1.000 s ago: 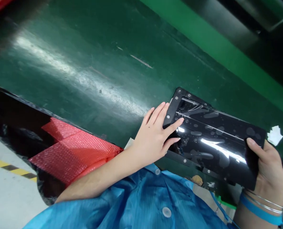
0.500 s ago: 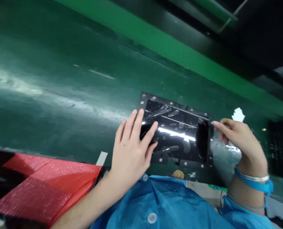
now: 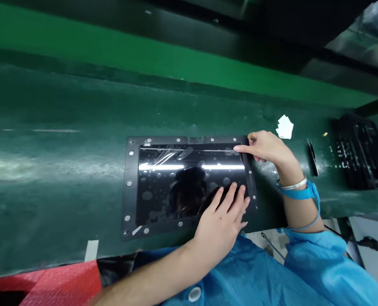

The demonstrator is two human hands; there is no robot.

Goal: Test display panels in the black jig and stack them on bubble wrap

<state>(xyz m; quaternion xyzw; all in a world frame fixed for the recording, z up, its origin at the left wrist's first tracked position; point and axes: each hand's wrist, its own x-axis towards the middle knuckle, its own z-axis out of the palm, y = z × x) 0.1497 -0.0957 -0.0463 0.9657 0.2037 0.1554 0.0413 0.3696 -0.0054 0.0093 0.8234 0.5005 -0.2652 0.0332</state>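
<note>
A flat black frame (image 3: 132, 199) with round silver discs along its border lies on the green work surface. Inside it sits a glossy dark screen panel (image 3: 163, 195), whose clear film shows bubbles and wrinkles. My left hand (image 3: 222, 221) rests on the panel's lower right part, fingers stretched out and slightly spread. At the frame's upper right corner is my right hand (image 3: 268, 146). Its thumb lies over the panel's edge, while the other fingers curl at the frame's outer side, pinching the corner. The fingertips beneath are partly hidden.
Small white paper pieces (image 3: 285, 127) lie beyond my right hand. Black tweezers (image 3: 312, 158) and a black tray (image 3: 364, 151) are farther right. A pale tape strip (image 3: 91, 250) marks the near edge of the green table (image 3: 48, 187), above red bubble wrap (image 3: 64, 282).
The view has turned, and the frame now appears level and farther left. My left hand has gone from its left side to its lower right; my right hand has moved up to the corner.
</note>
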